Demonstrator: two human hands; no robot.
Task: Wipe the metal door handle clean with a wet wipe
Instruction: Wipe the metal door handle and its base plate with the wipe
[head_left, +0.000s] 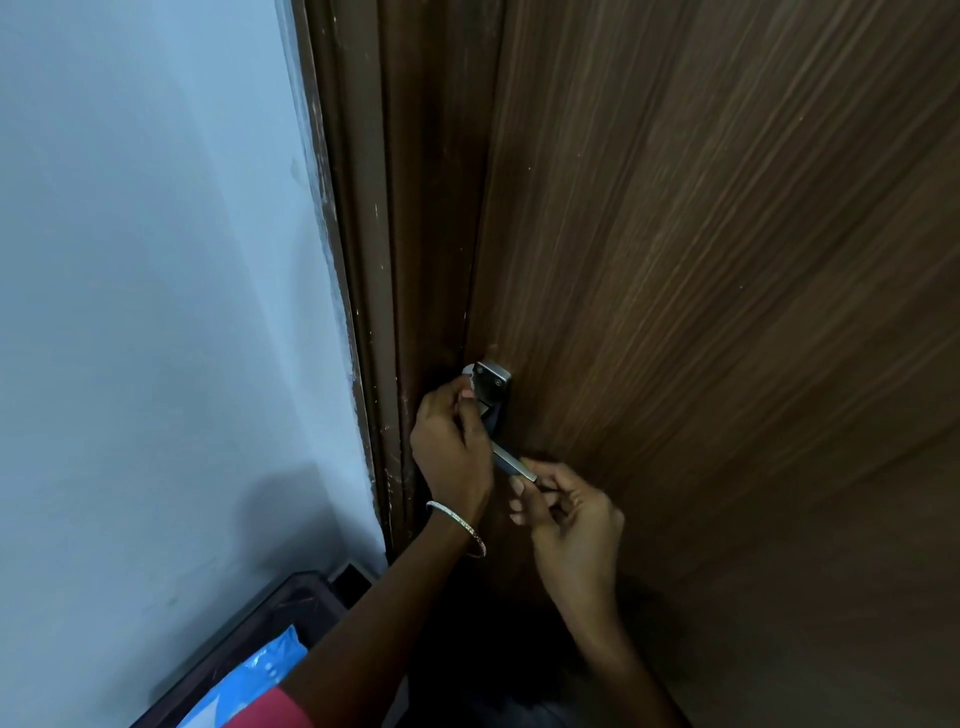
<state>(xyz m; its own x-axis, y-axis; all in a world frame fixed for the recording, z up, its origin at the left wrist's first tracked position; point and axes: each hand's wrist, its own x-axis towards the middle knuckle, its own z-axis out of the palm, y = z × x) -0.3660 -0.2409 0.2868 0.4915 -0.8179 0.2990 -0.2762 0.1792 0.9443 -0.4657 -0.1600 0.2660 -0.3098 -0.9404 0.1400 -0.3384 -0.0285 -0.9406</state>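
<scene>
Dark box (283, 616) btm-left by wall (130, 260) holds a blue packet (254, 675). Left hand (451, 441), bangle (460, 525) on wrist, pinches white wet wipe (468, 375) on top-left corner of metal door handle (494, 383) plate; right hand (566, 514) fingers curl round lever tip

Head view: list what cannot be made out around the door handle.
wet wipe: only a white corner shows; the left hand pinching it hides the rest.
door handle: the lever's middle is behind the left hand; only the plate top and the tip show.
right hand: at the lever's tip; pinching or only touching is unclear.
blue packet: cut off by the bottom edge; print too small to read.
</scene>
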